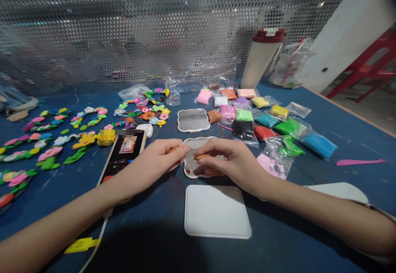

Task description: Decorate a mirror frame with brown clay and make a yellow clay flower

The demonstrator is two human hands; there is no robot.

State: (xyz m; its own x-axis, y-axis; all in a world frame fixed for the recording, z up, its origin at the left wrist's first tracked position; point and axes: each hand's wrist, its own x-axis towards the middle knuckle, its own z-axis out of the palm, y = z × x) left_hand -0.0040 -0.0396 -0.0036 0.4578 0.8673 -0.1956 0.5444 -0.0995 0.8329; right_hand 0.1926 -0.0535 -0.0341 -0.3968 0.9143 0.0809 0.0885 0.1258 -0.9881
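The left hand (159, 157) pinches a bit of orange-brown clay (175, 149), and the right hand (236, 159) holds another piece of clay (202, 156) between thumb and fingers, over a wavy-edged mirror (189, 162). A second mirror (193, 121) lies just behind it on the blue worktop (278, 236), and a white rounded plate (218, 212) lies in front. Left of them are a phone (121, 151), partly hidden by the left forearm, and many colourful flower decorations (84, 140). On the right, clay packets (244, 115) lie in a cluster, with a pink tool (359, 162) farther right. A lidded cup (262, 60) stands behind the packets, near a perforated metal screen (139, 29).
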